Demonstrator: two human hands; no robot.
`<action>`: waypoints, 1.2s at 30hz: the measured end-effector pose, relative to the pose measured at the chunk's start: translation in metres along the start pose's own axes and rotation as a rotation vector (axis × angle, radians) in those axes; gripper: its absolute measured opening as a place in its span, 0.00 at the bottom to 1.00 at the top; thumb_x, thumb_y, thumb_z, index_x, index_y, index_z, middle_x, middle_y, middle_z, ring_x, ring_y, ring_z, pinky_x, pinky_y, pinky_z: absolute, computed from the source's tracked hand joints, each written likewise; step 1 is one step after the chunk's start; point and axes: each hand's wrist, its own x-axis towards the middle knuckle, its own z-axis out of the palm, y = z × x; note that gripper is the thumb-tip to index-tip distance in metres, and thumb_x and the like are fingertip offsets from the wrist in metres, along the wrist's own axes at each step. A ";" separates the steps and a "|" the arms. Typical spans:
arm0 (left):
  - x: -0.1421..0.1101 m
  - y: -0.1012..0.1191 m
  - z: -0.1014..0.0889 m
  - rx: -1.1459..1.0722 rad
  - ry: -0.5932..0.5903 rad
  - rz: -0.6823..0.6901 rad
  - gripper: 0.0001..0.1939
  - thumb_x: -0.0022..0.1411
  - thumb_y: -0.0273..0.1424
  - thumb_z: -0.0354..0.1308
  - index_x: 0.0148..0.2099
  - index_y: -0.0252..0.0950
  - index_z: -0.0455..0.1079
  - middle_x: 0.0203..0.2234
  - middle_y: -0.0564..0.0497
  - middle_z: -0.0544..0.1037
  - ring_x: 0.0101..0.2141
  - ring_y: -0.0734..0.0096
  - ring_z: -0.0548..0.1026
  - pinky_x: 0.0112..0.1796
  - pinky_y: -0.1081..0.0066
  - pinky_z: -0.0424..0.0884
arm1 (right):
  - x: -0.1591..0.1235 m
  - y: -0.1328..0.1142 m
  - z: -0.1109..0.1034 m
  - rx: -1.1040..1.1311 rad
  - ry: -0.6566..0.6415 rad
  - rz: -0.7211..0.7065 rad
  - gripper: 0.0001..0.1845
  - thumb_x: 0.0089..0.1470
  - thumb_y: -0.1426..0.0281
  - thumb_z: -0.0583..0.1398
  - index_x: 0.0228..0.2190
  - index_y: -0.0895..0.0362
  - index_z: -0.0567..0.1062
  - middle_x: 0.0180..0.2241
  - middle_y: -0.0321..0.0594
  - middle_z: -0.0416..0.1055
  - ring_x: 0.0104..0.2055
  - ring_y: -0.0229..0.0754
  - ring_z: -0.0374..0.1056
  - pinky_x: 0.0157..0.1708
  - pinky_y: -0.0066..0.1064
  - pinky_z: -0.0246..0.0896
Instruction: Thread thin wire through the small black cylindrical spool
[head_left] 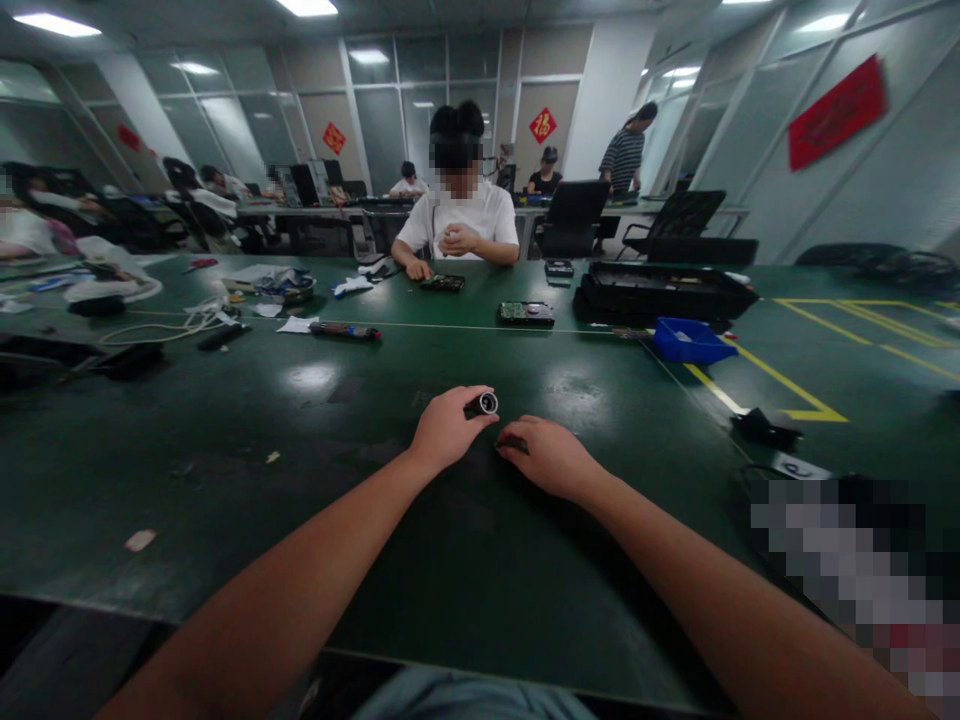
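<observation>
My left hand [448,428] is closed around a short black tube [487,403] that looks like a flashlight body. Its round, silver-rimmed end faces me, and small parts show inside the rim. Just to the right and slightly lower, my right hand [551,455] rests low over the green table [465,570]. Its fingers are curled and pinched together near the tabletop. A small dark thing seems to be at those fingertips, too hidden to name. The two hands are close but apart.
Across the table, a person [465,215] handles a circuit-board device [442,283]. A hard drive [526,313], black case [664,293] and blue bin [691,341] lie ahead. Left are a dark tool [346,330] and white cable [169,330]; right, a black piece [766,428].
</observation>
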 end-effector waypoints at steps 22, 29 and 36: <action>0.000 -0.001 0.001 -0.036 -0.049 0.028 0.20 0.59 0.30 0.68 0.54 0.40 0.76 0.44 0.49 0.81 0.44 0.62 0.78 0.47 0.65 0.73 | -0.010 -0.007 -0.009 0.249 0.140 -0.137 0.08 0.58 0.73 0.62 0.38 0.53 0.81 0.38 0.38 0.79 0.40 0.41 0.74 0.42 0.33 0.65; -0.003 0.010 -0.001 -0.068 -0.164 0.088 0.16 0.61 0.30 0.66 0.52 0.42 0.78 0.42 0.51 0.81 0.42 0.65 0.78 0.45 0.67 0.72 | -0.013 -0.007 -0.015 0.263 0.380 0.051 0.08 0.57 0.70 0.63 0.39 0.54 0.80 0.32 0.38 0.79 0.30 0.40 0.71 0.33 0.33 0.64; -0.004 0.015 -0.001 -0.115 -0.221 0.182 0.17 0.61 0.30 0.66 0.53 0.45 0.77 0.43 0.53 0.81 0.44 0.66 0.77 0.45 0.68 0.71 | -0.010 -0.006 -0.011 0.186 0.391 -0.005 0.08 0.57 0.73 0.62 0.37 0.54 0.81 0.36 0.41 0.79 0.36 0.42 0.74 0.40 0.35 0.67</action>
